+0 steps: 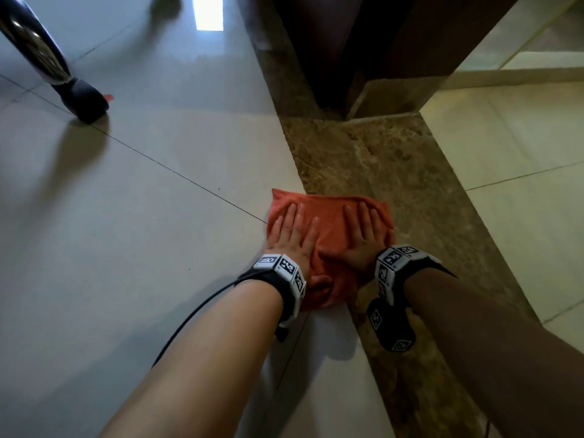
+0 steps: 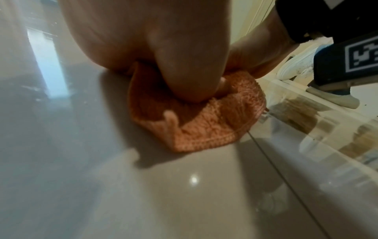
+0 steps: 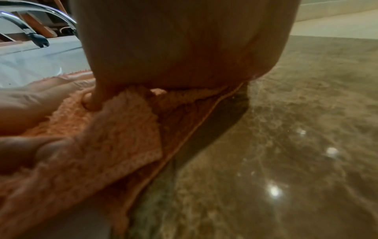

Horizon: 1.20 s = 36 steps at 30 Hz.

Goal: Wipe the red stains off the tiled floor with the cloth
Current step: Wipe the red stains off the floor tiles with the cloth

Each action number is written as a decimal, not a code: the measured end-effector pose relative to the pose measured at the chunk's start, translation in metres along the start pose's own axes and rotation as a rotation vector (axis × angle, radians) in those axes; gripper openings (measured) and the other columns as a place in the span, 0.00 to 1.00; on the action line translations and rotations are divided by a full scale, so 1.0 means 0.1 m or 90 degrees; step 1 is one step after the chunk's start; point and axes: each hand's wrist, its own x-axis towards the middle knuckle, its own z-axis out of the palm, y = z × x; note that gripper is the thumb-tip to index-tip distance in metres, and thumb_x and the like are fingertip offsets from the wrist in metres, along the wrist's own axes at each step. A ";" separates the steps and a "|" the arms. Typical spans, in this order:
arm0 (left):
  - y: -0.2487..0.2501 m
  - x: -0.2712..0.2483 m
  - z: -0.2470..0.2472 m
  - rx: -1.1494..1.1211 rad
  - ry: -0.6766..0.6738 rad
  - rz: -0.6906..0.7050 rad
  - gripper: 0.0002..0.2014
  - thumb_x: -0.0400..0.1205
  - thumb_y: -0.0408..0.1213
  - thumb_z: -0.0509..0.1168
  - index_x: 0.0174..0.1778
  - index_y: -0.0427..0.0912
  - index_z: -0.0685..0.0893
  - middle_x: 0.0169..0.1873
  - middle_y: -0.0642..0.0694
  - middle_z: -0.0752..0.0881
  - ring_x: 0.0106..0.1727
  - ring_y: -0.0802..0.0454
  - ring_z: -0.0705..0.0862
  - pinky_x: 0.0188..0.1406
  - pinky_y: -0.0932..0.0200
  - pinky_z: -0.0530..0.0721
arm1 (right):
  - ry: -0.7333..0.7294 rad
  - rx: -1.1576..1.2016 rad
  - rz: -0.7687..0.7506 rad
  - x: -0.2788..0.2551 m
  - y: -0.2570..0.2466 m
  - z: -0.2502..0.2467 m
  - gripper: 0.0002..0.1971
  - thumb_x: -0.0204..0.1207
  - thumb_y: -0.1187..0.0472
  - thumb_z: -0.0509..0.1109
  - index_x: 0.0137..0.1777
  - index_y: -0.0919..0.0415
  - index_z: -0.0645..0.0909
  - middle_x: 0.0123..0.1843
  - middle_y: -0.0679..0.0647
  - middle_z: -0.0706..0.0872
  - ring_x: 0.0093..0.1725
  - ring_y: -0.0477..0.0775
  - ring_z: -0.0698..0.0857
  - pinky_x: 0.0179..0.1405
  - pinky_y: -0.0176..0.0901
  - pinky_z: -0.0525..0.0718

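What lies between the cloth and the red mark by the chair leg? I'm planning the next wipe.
Bare grey tile crossed by a grout line, seen in the head view, separates cloth and red mark.

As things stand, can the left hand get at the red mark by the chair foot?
Probably not without shifting: the left hand lies flat on the cloth, and the red mark sits far off beside the chair foot. Only bare floor lies between.

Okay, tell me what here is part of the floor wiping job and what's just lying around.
Part of the job:
orange terry cloth
left hand
right hand
pale glossy tiled floor
small red mark

Just lying about:
chrome chair leg with black foot
white sneaker
dark wooden cabinet
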 end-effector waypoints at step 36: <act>-3.58 -2.06 0.02 0.004 -0.028 -0.366 0.58 0.69 0.77 0.52 0.81 0.45 0.29 0.81 0.37 0.29 0.82 0.43 0.31 0.83 0.47 0.38 | -0.043 -0.104 -0.384 -0.50 -3.97 0.58 0.55 0.65 0.20 0.55 0.84 0.43 0.34 0.85 0.49 0.28 0.82 0.56 0.27 0.73 0.71 0.24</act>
